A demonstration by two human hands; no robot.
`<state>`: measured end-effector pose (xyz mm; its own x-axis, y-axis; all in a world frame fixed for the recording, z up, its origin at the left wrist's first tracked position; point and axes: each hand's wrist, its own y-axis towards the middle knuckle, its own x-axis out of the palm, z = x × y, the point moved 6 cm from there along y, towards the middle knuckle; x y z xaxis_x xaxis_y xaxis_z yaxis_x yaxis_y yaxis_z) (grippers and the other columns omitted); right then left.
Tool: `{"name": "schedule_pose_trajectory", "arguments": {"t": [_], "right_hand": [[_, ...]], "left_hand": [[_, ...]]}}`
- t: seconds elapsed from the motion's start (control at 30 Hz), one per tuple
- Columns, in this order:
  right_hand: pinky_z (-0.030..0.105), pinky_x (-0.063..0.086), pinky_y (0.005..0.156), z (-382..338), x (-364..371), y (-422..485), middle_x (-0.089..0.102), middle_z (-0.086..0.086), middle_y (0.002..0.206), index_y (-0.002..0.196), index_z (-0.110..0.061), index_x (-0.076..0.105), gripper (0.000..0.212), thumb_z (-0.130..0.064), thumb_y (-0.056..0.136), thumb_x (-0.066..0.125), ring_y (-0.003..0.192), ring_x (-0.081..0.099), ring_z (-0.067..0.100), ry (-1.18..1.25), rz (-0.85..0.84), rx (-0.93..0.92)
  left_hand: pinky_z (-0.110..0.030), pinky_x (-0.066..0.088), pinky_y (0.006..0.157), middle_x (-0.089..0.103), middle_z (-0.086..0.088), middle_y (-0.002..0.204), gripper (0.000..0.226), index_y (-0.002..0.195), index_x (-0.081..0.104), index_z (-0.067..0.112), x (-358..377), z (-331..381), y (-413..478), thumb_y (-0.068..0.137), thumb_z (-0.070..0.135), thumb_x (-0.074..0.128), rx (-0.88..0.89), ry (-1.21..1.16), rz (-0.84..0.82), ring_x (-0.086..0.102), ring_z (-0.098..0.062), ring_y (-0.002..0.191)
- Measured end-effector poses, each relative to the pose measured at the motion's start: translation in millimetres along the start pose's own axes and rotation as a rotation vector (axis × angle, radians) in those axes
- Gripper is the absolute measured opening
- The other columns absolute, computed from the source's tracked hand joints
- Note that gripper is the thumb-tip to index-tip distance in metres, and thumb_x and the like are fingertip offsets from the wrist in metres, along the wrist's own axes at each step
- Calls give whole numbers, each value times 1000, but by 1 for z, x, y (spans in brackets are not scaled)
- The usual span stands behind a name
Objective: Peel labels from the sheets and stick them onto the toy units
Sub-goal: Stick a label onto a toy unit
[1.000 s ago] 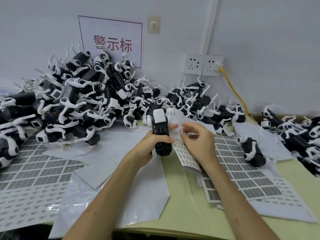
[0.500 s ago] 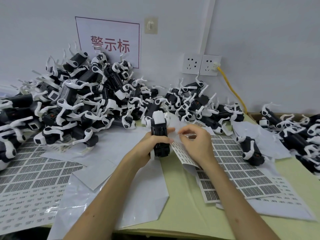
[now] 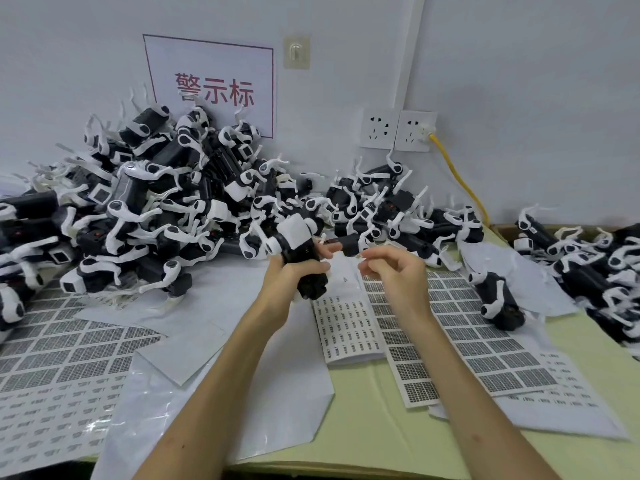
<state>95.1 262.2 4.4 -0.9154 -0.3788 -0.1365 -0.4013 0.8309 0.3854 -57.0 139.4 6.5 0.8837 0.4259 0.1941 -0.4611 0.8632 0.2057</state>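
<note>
toy unit [image 3: 300, 251]: black body, white head and legs. held above the table [image 3: 381, 431] at centre, just in front of the heaped pile of toy units [image 3: 166, 209].

- holder: left hand [image 3: 290, 276], fingers wrapped round the mid-body, thumb on the right flank.
- long axis: tilted, with the white head up and away to the left and the dark tail down toward the person. the bare dark flank faces right.
- right hand [image 3: 398, 275]: raised just beside the unit on its right. thumb and forefinger tips [image 3: 364, 264] are pressed together on what looks like a small pale label [image 3: 361, 257], too small to read; the other fingers are loosely curled.
- key relation: the unit lies to the left of the pinching fingertips, close but apart. the right hand carries the label and the left only presents the body, so the coming move is judged to be a short leftward reach onto the exposed side.
- small-label sheet [image 3: 349, 327]: flat on the table below both hands, overlapping a larger label sheet [image 3: 467, 344] with denser print.
- other: one lone toy unit [image 3: 498, 301] lies on the larger sheet.
- change since half a second ago: the right hand has left the small sheet and risen level with the unit. the unit's head has swung further left. the sheet, then curled up under the fingers, now lies flatter.
</note>
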Motion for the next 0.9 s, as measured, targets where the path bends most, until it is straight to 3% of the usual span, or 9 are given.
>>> {"name": "schedule_pose_trajectory", "arguments": {"t": [0.17, 0.3, 0.4, 0.5, 0.7, 0.9], "right_hand": [[35, 62, 82, -3, 1, -1, 77, 0, 80, 89, -20, 80, 26, 0, 90, 62, 80, 75, 16, 2, -16, -19], [31, 62, 79, -5, 2, -2, 76, 0, 79, 84, -20, 80, 28, 1, 89, 62, 78, 74, 15, -9, -26, -37], [29, 61, 78, -6, 2, -2, 76, -1, 80, 84, -19, 80, 28, 2, 89, 62, 78, 74, 15, -5, -31, -35], [32, 62, 80, -7, 3, -3, 77, -3, 84, 85, -19, 79, 28, 3, 89, 63, 81, 74, 15, -18, -27, -47], [45, 60, 90, -3, 6, -3, 76, -3, 80, 113, -18, 76, 27, -4, 92, 66, 84, 73, 14, -62, -36, -15], [36, 61, 81, -8, 4, -3, 75, -4, 84, 86, -17, 78, 9, -11, 91, 74, 83, 72, 14, -94, -30, -79]], "left_hand": [[-46, 52, 103, 76, -2, 124, 17, 88, 68, 10, 9, -9, 1, 71, 10, 69, -48, 79, -101, 67, -17, 123], [-48, 51, 105, 75, 5, 126, 17, 88, 70, 10, 10, -10, 0, 71, 13, 71, -48, 116, -101, 67, -26, 120], [-45, 51, 106, 77, 1, 121, 13, 84, 69, 13, 12, -12, -1, 71, 12, 72, -56, 106, -130, 69, -18, 119], [-44, 51, 107, 77, -2, 119, 15, 86, 68, 11, 14, -11, -1, 71, 12, 71, -58, 105, -142, 69, -20, 120], [-39, 51, 103, 77, -2, 119, 19, 90, 68, 8, 14, -10, -1, 71, 11, 70, -50, 79, -138, 69, -18, 119], [-43, 50, 106, 76, 1, 123, 23, 94, 68, 6, 13, -12, 0, 72, 13, 70, -55, 96, -133, 67, -22, 122]]}}
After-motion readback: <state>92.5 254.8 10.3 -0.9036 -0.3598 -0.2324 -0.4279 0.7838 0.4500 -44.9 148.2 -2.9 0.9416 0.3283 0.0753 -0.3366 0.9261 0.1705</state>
